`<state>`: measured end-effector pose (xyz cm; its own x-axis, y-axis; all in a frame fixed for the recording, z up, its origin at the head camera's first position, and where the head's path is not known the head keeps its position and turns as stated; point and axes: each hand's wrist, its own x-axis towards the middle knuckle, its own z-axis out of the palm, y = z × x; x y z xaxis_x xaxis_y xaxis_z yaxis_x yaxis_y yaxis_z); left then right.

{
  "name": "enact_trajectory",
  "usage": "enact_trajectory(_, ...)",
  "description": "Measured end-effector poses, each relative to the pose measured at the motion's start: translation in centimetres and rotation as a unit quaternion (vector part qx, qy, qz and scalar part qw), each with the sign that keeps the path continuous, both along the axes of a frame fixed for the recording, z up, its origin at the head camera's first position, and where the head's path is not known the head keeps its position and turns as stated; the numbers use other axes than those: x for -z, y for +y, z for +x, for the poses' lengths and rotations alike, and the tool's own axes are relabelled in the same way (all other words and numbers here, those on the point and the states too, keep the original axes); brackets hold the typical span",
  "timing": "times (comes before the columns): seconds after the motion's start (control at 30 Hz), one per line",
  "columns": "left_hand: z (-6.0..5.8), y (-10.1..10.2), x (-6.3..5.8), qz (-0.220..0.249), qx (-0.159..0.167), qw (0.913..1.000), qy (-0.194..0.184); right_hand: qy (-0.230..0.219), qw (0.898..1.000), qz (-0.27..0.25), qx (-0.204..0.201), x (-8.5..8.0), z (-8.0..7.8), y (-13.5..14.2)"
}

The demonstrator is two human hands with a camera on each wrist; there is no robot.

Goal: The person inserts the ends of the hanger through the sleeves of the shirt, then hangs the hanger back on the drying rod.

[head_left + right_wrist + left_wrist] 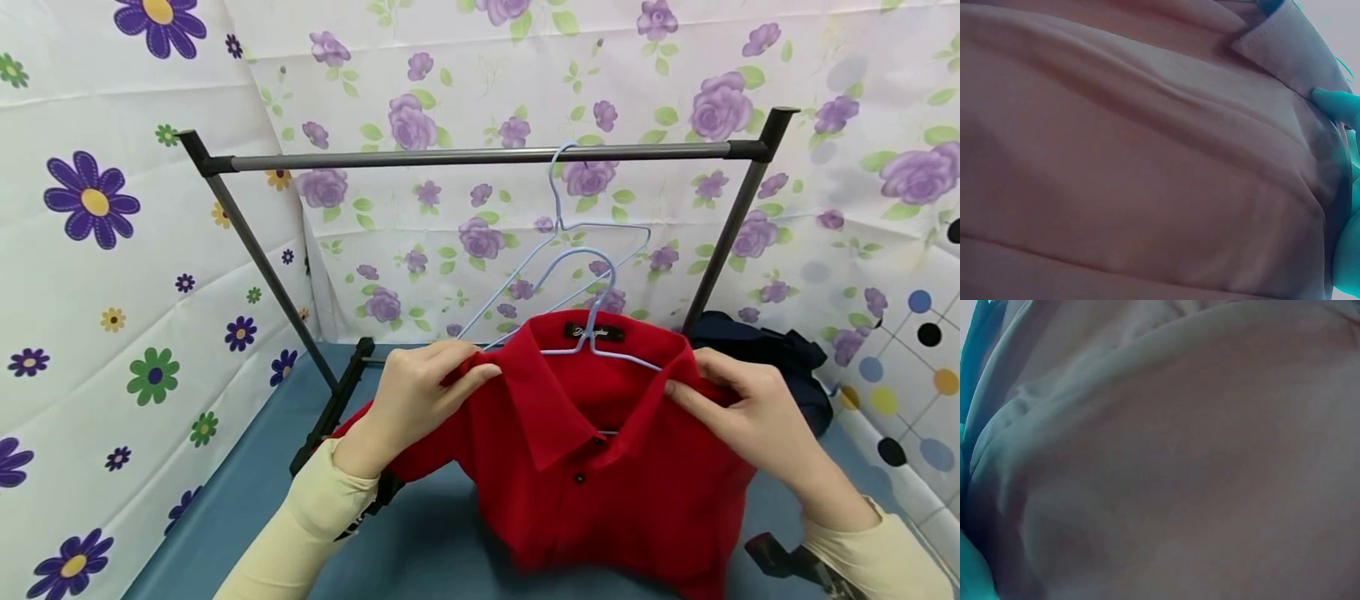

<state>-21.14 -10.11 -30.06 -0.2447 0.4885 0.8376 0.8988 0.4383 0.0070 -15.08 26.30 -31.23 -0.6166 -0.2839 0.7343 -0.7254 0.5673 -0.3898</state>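
Note:
A red collared shirt [600, 508] with dark buttons hangs in front of me in the head view. Inside its collar sits a light blue wire hanger [611, 275], its hook standing free above the label. My left hand [420, 396] pinches the shirt's shoulder beside the collar between thumb and fingers. On the other side, my right hand [757, 408] grips the other shoulder near the collar tip. Cloth of the shirt [1179, 462] fills the left wrist view. The right wrist view shows the shirt front [1147, 156] and the right thumb [1335, 105] against the collar.
A dark metal rack with a grey crossbar [420, 158] stands behind the shirt. A second light blue hanger [557, 187] hooks over that bar. Dark folded cloth [780, 358] lies at the right on the blue surface [435, 550]. Flowered sheets [450, 75] surround it.

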Motion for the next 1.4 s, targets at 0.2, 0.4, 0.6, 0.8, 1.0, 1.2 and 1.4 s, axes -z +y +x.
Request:
enact_trajectory(0.2,-0.3,-0.7,0.2,0.017,0.003,0.9997,-0.015,-0.005,1.0,-0.023,0.014,-0.5,0.9,1.2)
enact_trajectory(0.4,-0.3,-0.9,0.9,0.011,0.027,0.998,-0.057,-0.001,0.999,-0.029,0.021,-0.4,1.2,2.0)
enact_trajectory(0.6,-0.2,-1.3,1.3,0.024,0.043,0.9937,-0.101,0.009,0.999,-0.044,0.016,-0.5,1.5,2.5)
enact_trajectory(0.8,0.0,-1.8,1.8,0.062,0.085,0.9751,-0.195,0.011,0.997,-0.069,0.028,-1.4,2.0,3.7)
enact_trajectory(1.0,0.5,-2.0,2.7,0.103,0.124,0.9065,-0.39,0.027,0.994,-0.082,0.061,-2.7,2.7,4.9)
enact_trajectory(1.2,0.0,-1.4,5.2,0.074,0.167,0.8382,-0.514,0.02,0.985,-0.13,0.108,-3.7,3.2,5.8)
enact_trajectory(1.4,-1.6,0.8,8.6,0.017,0.233,0.8043,-0.546,-0.034,0.961,-0.199,0.188,-4.5,3.9,6.5)
